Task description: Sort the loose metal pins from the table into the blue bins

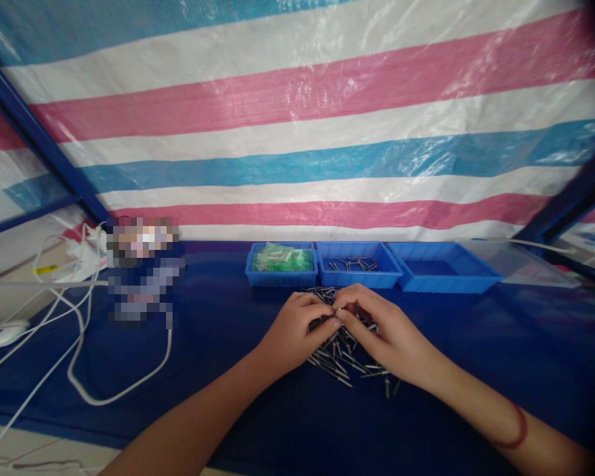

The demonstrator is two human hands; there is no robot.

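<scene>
A loose pile of blind rivets (344,354), thin metal pins with wider heads, lies on the dark blue table. Above it, my left hand (297,330) comes in from the left, thumb and forefinger pinched together. My right hand (381,330) meets it from the other side, also in a pinch. Between the two sets of fingertips shows the shiny end of a small rivet (338,311); the fingers cover most of it. Behind the hands, a blue bin (359,276) has several similar metal pins inside.
Left of that bin, another blue bin (281,279) contains green packets and pale small pieces. A third blue bin (449,284) stands at the right, beside a clear plastic sheet (530,264). White cables (86,396) loop over the table's left side. Striped sheeting (297,165) hangs behind.
</scene>
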